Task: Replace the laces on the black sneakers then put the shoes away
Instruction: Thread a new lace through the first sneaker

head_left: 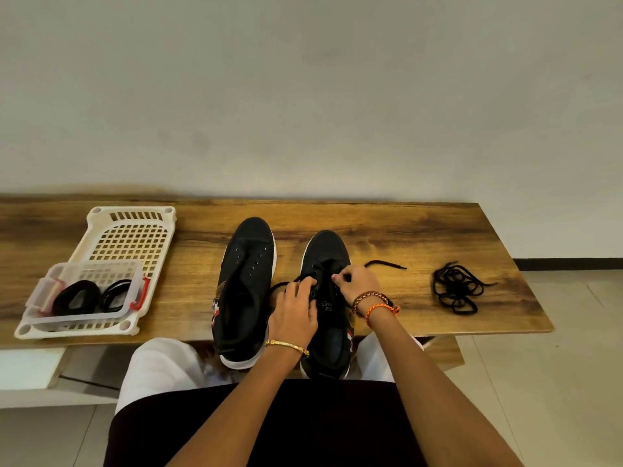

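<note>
I have both black canvas sneakers toe-away on the wooden worktop (438, 230); the bare left sneaker (244, 288) waits while I work the right sneaker (328, 261). My left hand (296, 310) pinches the black lace (384, 263) at an eyelet, steadying the shoe; my right hand (359, 281) pinches it opposite to feed it through. The old tangled laces (456, 286) lie well apart, out of the way
</note>
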